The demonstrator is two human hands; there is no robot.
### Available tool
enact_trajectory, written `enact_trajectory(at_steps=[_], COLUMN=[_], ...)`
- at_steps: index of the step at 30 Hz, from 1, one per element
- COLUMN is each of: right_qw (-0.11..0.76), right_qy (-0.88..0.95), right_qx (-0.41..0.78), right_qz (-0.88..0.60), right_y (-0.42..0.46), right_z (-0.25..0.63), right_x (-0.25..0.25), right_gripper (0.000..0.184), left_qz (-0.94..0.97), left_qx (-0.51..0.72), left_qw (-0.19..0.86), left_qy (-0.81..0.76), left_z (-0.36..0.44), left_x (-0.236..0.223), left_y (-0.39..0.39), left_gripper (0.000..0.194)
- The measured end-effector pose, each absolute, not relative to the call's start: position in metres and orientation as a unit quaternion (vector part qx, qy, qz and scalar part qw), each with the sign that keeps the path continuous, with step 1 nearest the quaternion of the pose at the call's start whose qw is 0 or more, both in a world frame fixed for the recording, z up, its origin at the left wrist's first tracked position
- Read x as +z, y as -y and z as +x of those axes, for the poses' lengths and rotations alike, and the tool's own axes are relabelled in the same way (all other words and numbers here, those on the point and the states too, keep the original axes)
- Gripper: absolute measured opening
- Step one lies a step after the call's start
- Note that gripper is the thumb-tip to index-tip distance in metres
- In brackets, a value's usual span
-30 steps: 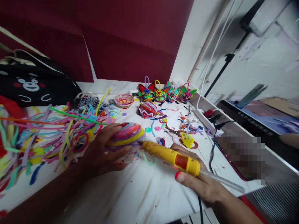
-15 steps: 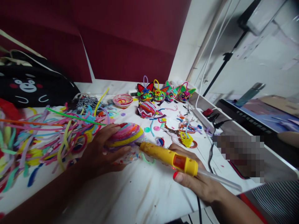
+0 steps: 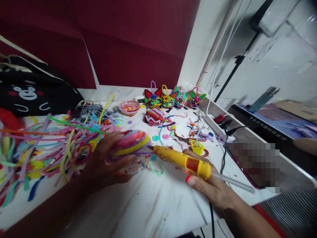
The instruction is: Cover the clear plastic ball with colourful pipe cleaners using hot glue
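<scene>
My left hand (image 3: 109, 158) is closed around a rounded form (image 3: 133, 142) banded in pink, purple and yellow fuzzy strips, with a clear, colour-flecked underside near the tabletop. In my right hand (image 3: 210, 185) is a yellow hot glue gun (image 3: 178, 160), a clear glue stick (image 3: 235, 183) poking out of its back end. The gun's dark nozzle points at the right side of the banded form, close to it; whether they touch I cannot tell. A small red light glows below the gun. A purple strip runs along the form's lower edge toward the nozzle.
Loose pipe cleaners (image 3: 49, 148) pile up at left before a black bag (image 3: 32, 89). Several cat-faced ornaments (image 3: 155, 100) stand at the back beside a small striped bowl (image 3: 129, 107). Scissors (image 3: 182, 138) and scraps lie centre right, near a power strip (image 3: 215, 127).
The glue gun's nozzle has moved slightly up and right, away from the banded form's side. My left hand keeps its hold, and the whole view has shifted a little.
</scene>
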State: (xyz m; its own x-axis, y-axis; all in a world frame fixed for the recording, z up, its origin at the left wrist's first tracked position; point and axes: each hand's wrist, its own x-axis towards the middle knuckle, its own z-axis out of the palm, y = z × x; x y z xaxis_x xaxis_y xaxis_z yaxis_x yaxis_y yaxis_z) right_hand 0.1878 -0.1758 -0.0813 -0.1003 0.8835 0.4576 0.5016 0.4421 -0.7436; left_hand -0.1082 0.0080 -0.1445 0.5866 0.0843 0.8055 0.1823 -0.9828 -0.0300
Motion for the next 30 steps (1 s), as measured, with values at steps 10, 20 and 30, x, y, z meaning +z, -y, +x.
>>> enact_trajectory(at_steps=[10,20,30], right_qw=[0.442,0.448,0.447], right_qy=[0.72,0.743,0.719], right_qx=[0.212,0.217,0.21], right_qz=[-0.491,-0.447,-0.489], right_y=[0.1769,0.1729,0.1768], right_z=[0.1877,0.1825,0.1866], right_x=[-0.0794,-0.0778,-0.0799], right_gripper=[0.048,0.043,0.048], left_qz=[-0.888,-0.892,-0.895], left_qx=[-0.449,-0.441,-0.43], left_qw=[0.061,0.063,0.03], left_qy=[0.076,0.07,0.113], left_z=[-0.1071,-0.1044,-0.1114], left_x=[-0.1444,-0.1452,-0.1454], left_y=[-0.0084,-0.008,-0.0038], left_gripper=[0.066,0.064,0.083])
